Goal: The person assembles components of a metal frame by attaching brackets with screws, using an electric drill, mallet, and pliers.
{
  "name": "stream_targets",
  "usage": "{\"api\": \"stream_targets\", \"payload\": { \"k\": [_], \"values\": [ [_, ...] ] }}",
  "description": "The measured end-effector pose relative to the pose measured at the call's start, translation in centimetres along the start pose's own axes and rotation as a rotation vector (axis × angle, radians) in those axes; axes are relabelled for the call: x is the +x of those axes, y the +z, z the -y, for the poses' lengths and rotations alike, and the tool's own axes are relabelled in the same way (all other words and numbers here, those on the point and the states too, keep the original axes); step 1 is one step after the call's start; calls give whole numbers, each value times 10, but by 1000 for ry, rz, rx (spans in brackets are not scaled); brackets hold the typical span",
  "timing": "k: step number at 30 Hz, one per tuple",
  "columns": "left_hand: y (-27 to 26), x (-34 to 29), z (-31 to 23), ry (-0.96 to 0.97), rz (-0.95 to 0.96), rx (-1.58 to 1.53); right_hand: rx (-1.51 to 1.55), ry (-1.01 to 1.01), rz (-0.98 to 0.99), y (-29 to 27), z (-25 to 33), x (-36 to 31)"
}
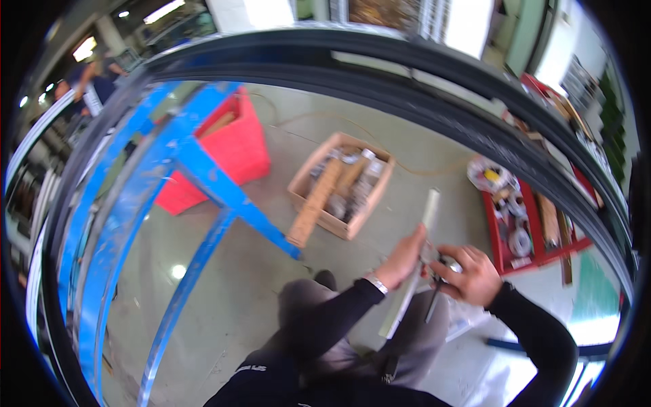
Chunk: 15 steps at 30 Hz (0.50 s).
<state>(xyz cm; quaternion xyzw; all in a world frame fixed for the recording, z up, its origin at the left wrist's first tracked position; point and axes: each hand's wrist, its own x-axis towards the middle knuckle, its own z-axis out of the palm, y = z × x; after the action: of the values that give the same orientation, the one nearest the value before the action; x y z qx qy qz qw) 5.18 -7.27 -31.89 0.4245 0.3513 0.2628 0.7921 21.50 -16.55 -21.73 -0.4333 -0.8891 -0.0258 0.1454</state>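
Observation:
My left hand (405, 258) is closed around a long, narrow, pale strip (401, 306) that slants up and to the right above my knees. Close beside it, my right hand (476, 275) has its fingers curled round a shiny metal tool (447, 266). A thin dark shaft points down from that tool; blur hides its exact kind. The two hands nearly meet at the strip's middle, where a small reddish bit shows between them. My fingers partly cover what lies there.
A black frame (291, 68) arches across the view on blue metal supports (203, 166). On the floor stand a cardboard box (295, 190) of parts with a wooden piece (315, 207) across it, a red bin (237, 152) and a red tray (498, 237). People (102, 74) are at far left.

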Motion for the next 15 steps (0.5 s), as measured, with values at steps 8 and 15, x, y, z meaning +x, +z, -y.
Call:
{"api": "stream_targets", "payload": {
  "k": [8, 15],
  "values": [
    [-13, -9, -2, -131, 163, -42, 66, -40, 45, 24, 8, 9],
    [-8, 3, -4, 94, 48, 132, 63, 21, -49, 17, 3, 6]
  ]
}}
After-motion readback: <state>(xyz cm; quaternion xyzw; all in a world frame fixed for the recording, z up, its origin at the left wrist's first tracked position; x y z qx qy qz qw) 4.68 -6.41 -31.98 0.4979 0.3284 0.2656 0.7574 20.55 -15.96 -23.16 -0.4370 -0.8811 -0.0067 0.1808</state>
